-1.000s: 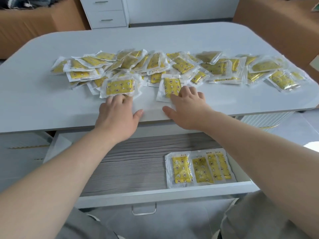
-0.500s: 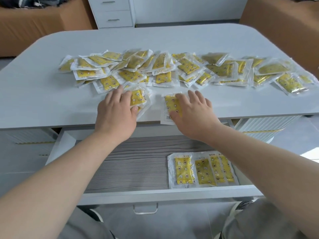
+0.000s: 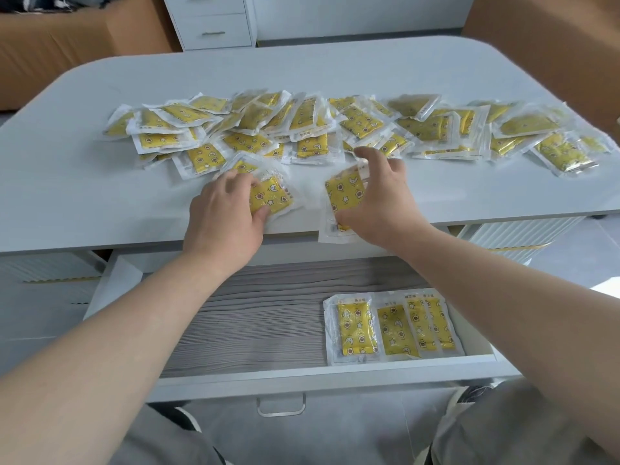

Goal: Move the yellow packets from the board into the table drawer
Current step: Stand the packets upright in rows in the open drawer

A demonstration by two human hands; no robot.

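Many small yellow packets in clear plastic wrap (image 3: 360, 124) lie in a messy heap across the far half of the pale grey table board (image 3: 100, 196). Two of them sit apart near the board's front edge. The left hand (image 3: 228, 216) grips the left packet (image 3: 271, 198). Its fingers curl over the packet's left side and the thumb pinches the near corner. This packet is crumpled and lies on the board. The right hand (image 3: 382, 199) holds the right packet (image 3: 345, 194) by its two ends, with the thumb at the near end and bent fingers over the far end. The near end of this packet sticks out past the board's edge, above the open drawer (image 3: 302, 380). Both forearms are bare and reach forward over the drawer.

In the drawer's right front corner four more yellow packets (image 3: 389, 327) lie flat in a neat row, overlapping a little. The drawer floor is striped grey wood.

Each packet shows little stars, moons and flowers. A short line of print sits at the top of each wrap, too small to read.

A metal handle (image 3: 281, 406) hangs on the drawer front. Far behind stand a white cabinet (image 3: 214, 21) and brown cardboard boxes (image 3: 67, 45).
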